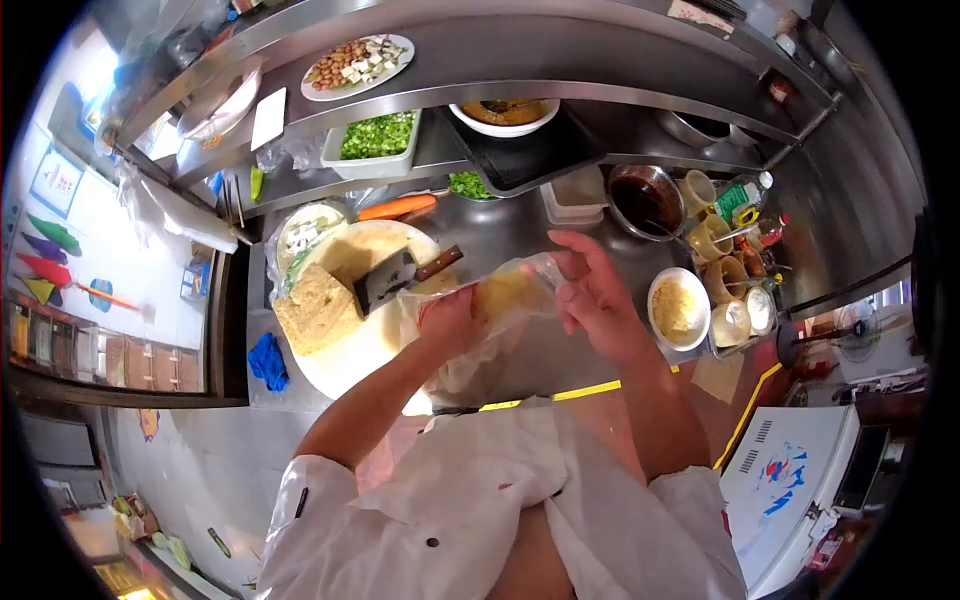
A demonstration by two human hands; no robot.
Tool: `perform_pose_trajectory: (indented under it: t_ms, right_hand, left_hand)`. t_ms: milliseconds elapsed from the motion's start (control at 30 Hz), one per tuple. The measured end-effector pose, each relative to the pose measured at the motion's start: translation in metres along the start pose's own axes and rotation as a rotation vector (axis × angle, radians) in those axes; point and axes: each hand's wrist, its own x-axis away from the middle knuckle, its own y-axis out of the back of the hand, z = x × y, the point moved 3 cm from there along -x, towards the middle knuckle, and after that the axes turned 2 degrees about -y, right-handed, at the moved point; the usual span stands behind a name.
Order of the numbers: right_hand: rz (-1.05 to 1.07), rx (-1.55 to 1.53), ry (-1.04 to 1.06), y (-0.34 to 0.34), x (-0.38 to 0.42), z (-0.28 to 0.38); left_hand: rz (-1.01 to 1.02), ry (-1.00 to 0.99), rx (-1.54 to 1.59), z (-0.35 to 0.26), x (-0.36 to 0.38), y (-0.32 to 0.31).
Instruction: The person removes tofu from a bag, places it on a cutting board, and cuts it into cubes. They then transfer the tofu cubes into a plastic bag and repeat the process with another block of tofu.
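Observation:
My left hand (450,318) is closed on a clear plastic bag (505,295) with something yellowish inside. At the bag's right end is my right hand (592,295), its index finger stretched out and the thumb near the bag's edge; whether it pinches the plastic is hard to see. Left of the bag lies a cleaver (385,280) with a brown handle, on a round white board (345,365). A large pale, crumbly block (318,310) sits on the board's left side. Behind the board is a carrot (397,207).
A bowl of pale crumbs (678,309), a bowl of dark sauce (646,203) and several seasoning jars (725,275) stand at the right. Shelves above hold a tub of chopped greens (378,137), a black tray (525,150) and a plate of nuts (340,70). A blue cloth (267,362) lies left.

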Motion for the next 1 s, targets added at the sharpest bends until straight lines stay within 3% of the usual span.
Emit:
perform_pose_trajectory:
  t_ms: [33,167,333,367,433,533,567,633,700,733,800,933,1000]
  right_hand:
    - [-0.008,-0.001,0.002,0.006,0.001,-0.003]
    - [-0.101,-0.078,0.047,0.030,0.006,-0.015]
    - [-0.074,-0.058,0.042,0.037,0.002,-0.045]
    - [-0.178,-0.036,0.017,0.044,-0.001,-0.062]
    - [-0.271,-0.018,-0.001,0.063,-0.003,-0.094]
    - [-0.267,-0.244,-0.021,0.103,0.012,-0.145]
    - [-0.151,-0.106,-0.081,0.110,0.022,-0.164]
    - [-0.028,0.033,-0.139,0.105,0.037,-0.176]
    - [0.184,0.162,-0.329,0.089,0.052,-0.178]
    - [0.187,0.163,-0.329,0.080,0.053,-0.176]
    - [0.205,0.542,-0.299,0.060,0.051,-0.174]
    - [0.168,0.536,-0.219,0.059,0.039,-0.183]
    - [0.127,0.679,-0.368,0.067,0.032,-0.179]
  left_hand:
    - [-0.041,0.041,-0.172,0.004,-0.002,-0.015]
    - [-0.011,0.109,-0.207,0.005,-0.003,-0.057]
    - [0.026,0.097,-0.189,-0.002,-0.005,-0.053]
    - [0.017,0.111,-0.195,-0.004,-0.001,-0.045]
    - [0.309,0.266,-0.003,-0.023,0.012,-0.013]
    - [0.111,0.113,0.058,-0.026,0.042,-0.001]
    - [0.107,0.120,0.057,-0.028,0.048,0.010]
    - [-0.178,-0.062,0.033,-0.039,0.061,0.043]
    - [-0.090,0.024,0.131,-0.031,0.072,0.060]
    - [0.000,0.104,0.227,-0.024,0.076,0.064]
    - [-0.031,0.057,0.319,-0.010,0.084,0.067]
    - [-0.102,-0.015,0.445,0.012,0.091,0.070]
    - [-0.113,-0.053,0.485,0.019,0.096,0.075]
